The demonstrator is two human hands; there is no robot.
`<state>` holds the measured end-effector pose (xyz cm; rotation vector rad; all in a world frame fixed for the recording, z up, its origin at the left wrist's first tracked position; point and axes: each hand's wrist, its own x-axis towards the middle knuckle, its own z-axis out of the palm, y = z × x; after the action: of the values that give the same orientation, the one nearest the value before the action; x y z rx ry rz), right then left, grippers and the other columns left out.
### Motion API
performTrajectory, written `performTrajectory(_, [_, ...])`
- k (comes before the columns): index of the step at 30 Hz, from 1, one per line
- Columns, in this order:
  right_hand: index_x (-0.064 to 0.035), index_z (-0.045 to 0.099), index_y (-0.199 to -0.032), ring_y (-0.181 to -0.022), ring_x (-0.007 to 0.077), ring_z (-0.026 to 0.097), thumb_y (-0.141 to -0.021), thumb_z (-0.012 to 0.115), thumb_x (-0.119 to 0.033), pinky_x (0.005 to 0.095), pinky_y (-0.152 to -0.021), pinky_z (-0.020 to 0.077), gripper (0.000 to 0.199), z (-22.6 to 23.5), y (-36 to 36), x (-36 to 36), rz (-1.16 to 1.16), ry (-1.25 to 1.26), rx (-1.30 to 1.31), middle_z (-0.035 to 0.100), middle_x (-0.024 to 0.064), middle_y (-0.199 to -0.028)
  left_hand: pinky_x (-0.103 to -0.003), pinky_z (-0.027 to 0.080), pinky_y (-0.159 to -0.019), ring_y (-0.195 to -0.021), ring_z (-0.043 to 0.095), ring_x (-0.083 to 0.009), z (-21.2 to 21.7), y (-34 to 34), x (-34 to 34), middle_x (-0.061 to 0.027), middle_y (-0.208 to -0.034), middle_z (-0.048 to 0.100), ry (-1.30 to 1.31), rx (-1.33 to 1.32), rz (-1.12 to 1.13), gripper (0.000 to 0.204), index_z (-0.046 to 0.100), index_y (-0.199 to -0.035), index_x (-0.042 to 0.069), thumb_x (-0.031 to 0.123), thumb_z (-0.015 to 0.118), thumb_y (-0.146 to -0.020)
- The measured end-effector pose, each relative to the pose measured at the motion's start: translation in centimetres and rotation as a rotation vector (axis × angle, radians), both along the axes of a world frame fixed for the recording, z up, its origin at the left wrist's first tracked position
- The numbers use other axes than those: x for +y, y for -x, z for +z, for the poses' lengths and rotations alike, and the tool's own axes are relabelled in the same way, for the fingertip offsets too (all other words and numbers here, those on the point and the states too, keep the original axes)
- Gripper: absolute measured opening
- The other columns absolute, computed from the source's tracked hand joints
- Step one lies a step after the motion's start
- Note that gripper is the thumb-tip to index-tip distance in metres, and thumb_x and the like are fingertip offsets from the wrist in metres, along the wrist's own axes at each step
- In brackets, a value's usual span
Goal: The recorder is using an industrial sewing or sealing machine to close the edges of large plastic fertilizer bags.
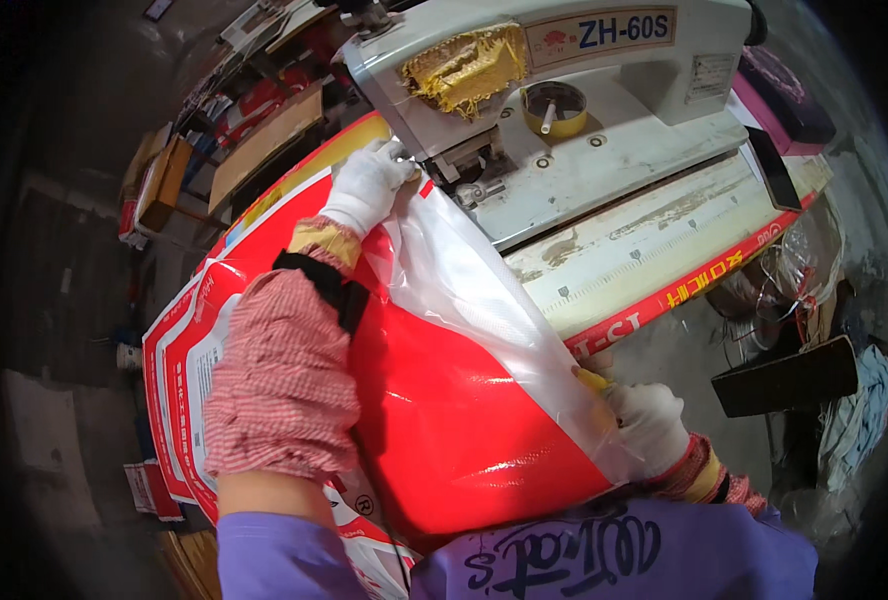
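Head view, two gloved hands pinching one red plastic sack, one white machine, one round tin

Bag: red, white bands toward its left edge; film, translucent white. Left hand and right hand: white gloves. Left sleeve cover: red-and-white check, yellow cuff. Shirt: purple, dark lettering. Machine: pale grey, golden-yellow patch. Table surface: cream, red along the front edge.

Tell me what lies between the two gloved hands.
In the head view, the translucent whitish edge of the red bag spans the stretch from the left hand to the right hand.
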<state>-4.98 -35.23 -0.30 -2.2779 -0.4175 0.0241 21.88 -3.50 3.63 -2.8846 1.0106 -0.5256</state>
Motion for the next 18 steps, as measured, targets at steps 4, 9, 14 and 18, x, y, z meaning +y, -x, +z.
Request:
performTrajectory(4, [-0.0167, 0.063, -0.102, -0.047, 0.0263, 0.055, -0.073, 0.056, -0.018, 0.0350, -0.046, 0.0442, 0.030, 2.2, 0.1, -0.1, 0.097, 0.232, 0.108, 0.057, 0.0087, -0.059, -0.038, 0.047, -0.069, -0.078, 0.058, -0.0312, 2.2, 4.0, -1.0, -0.0126, -0.087, 0.059, -0.259, 0.308, 0.292, 0.019, 0.061, -0.095, 0.020, 0.020, 0.050, -0.079])
performTrajectory(9, [-0.0167, 0.055, -0.112, -0.047, 0.0186, 0.056, -0.076, 0.051, -0.022, 0.0302, -0.042, 0.0437, 0.036, 0.4, 2.5, -1.3, 0.268, 0.449, 0.080, 0.058, 0.0060, -0.060, -0.039, 0.046, -0.066, -0.074, 0.058, -0.0328, 2.7, 3.3, -3.5, -0.0134, -0.082, 0.061, -0.251, 0.300, 0.206, 0.018, 0.063, -0.090, 0.015, 0.018, 0.052, -0.077])
performTrajectory(14, [-0.0086, 0.055, -0.100, -0.063, 0.0230, 0.063, -0.081, 0.047, -0.025, 0.0367, -0.048, 0.0490, 0.027, -0.1, -4.8, 6.2, 0.134, 0.545, 0.134, 0.062, 0.0071, -0.066, -0.036, 0.049, -0.066, -0.074, 0.062, -0.0293, 2.4, -3.8, 0.9, -0.0137, -0.081, 0.062, -0.504, 0.092, 0.357, 0.020, 0.064, -0.091, 0.013, 0.017, 0.051, -0.076])
performTrajectory(18, [-0.0074, 0.057, -0.082, -0.057, 0.0251, 0.059, -0.081, 0.046, -0.021, 0.0363, -0.045, 0.0450, 0.017, -0.9, -13.7, 11.7, -0.067, 0.039, -0.346, 0.059, 0.0095, -0.067, -0.038, 0.049, -0.069, -0.086, 0.060, -0.0285, 9.0, -6.3, 1.7, -0.0126, -0.099, 0.059, -0.367, -0.067, 0.429, 0.019, 0.059, -0.094, 0.017, 0.018, 0.050, -0.078])
